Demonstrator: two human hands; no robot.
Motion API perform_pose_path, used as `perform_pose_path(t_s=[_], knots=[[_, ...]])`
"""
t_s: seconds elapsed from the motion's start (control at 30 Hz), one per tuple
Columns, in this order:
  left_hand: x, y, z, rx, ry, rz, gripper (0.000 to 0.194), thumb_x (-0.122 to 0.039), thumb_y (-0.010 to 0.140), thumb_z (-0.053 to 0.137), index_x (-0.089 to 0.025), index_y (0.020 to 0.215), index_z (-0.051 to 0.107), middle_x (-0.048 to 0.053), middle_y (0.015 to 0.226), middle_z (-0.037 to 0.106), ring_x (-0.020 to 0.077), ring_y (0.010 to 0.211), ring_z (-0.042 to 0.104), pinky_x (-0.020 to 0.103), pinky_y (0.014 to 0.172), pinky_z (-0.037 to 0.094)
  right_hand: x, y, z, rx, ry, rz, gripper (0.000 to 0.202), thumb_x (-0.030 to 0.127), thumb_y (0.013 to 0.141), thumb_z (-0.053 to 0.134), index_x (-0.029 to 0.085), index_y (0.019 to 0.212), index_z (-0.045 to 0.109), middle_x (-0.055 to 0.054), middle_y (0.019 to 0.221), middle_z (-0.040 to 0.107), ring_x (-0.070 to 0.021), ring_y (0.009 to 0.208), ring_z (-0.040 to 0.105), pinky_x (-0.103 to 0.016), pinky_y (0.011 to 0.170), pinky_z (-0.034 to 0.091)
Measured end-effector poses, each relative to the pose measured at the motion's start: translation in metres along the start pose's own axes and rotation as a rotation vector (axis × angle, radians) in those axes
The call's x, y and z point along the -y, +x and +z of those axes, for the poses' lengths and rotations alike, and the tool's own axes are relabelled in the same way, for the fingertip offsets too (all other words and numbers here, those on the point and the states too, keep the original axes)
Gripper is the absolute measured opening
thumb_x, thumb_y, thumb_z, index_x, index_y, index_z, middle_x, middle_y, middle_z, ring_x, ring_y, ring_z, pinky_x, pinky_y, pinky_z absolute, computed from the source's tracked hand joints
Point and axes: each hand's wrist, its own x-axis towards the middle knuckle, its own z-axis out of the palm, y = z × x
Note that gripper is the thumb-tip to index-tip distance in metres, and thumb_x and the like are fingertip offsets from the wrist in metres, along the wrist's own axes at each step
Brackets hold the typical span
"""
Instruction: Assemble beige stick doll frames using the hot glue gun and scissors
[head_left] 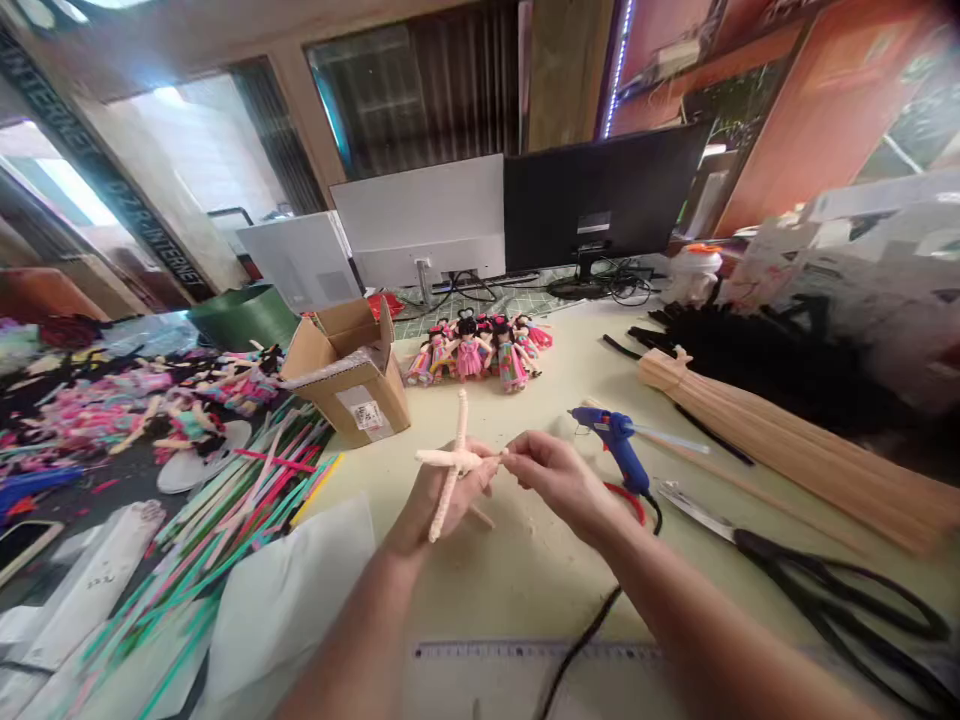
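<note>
A cream figure twisted from pipe cleaners (451,462), with thin limbs sticking out up, down and to the side, is held over the table in my left hand (442,500). The fingers of that hand are closed around its middle. My right hand (555,480) pinches a small end of the figure, close to the left fingertips. Just right of the right hand lies a blue hot glue gun (619,445) with a clear glue stick in its back. Farther right rest large black-handled scissors (795,575). The part of the figure between my fingers is mostly hidden.
A bundle of cream pipe cleaners (772,445) lies right, beside a black fuzzy pile (750,350). Finished small dolls (472,350) stand behind, next to an open cardboard box (352,380). Coloured pipe cleaners (232,520) spread left. A ruler (525,650) lies in front; monitors (600,200) stand behind.
</note>
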Motion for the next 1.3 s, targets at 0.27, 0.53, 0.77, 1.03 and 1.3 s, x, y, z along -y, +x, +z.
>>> perform_pose_path(t_s=[0.27, 0.53, 0.77, 1.03, 1.3], knots=[[0.002, -0.001, -0.003, -0.007, 0.078, 0.058, 0.028, -0.037, 0.088, 0.052, -0.018, 0.074, 0.066, 0.005, 0.091, 0.065, 0.0162, 0.081, 0.059, 0.028, 0.074, 0.045, 0.006, -0.007, -0.006, 0.104, 0.166, 0.029, 0.022, 0.036, 0.073, 0.066, 0.017, 0.070, 0.054, 0.002, 0.067, 0.050, -0.0108, 0.062, 0.042, -0.025, 0.061, 0.032], [-0.002, 0.002, 0.007, -0.104, -0.217, -0.047, 0.028, -0.043, 0.083, 0.060, -0.018, 0.072, 0.059, 0.002, 0.083, 0.060, 0.0120, 0.068, 0.055, 0.026, 0.067, 0.043, -0.002, -0.003, -0.001, 0.015, 0.060, -0.086, 0.019, 0.033, 0.080, 0.058, 0.018, 0.073, 0.050, 0.004, 0.063, 0.044, -0.0102, 0.057, 0.036, -0.025, 0.053, 0.028], [0.010, 0.004, 0.037, -0.196, -0.726, -0.306, 0.041, -0.054, 0.082, 0.056, -0.016, 0.069, 0.052, -0.004, 0.060, 0.043, 0.0065, 0.052, 0.037, 0.020, 0.050, 0.030, -0.011, -0.003, 0.001, -0.291, -0.430, -0.606, 0.012, 0.017, 0.089, 0.049, 0.019, 0.077, 0.051, -0.002, 0.076, 0.053, -0.0145, 0.071, 0.049, -0.028, 0.064, 0.039], [0.006, 0.003, 0.036, -0.183, -1.092, -0.505, 0.029, -0.041, 0.074, 0.071, -0.014, 0.077, 0.061, -0.003, 0.062, 0.053, 0.0053, 0.051, 0.044, 0.018, 0.048, 0.036, -0.016, -0.003, 0.006, -0.202, -0.620, -0.872, 0.016, 0.011, 0.093, 0.041, 0.019, 0.087, 0.052, -0.006, 0.082, 0.056, -0.0183, 0.078, 0.051, -0.033, 0.071, 0.044], [0.005, 0.004, 0.034, -0.261, -1.088, -0.492, 0.023, -0.031, 0.068, 0.077, -0.013, 0.075, 0.064, 0.000, 0.065, 0.058, 0.0063, 0.057, 0.049, 0.018, 0.052, 0.038, -0.021, 0.000, 0.007, -0.216, -0.661, -0.851, 0.011, 0.011, 0.093, 0.040, 0.019, 0.091, 0.048, -0.007, 0.085, 0.053, -0.0192, 0.080, 0.050, -0.035, 0.073, 0.045]])
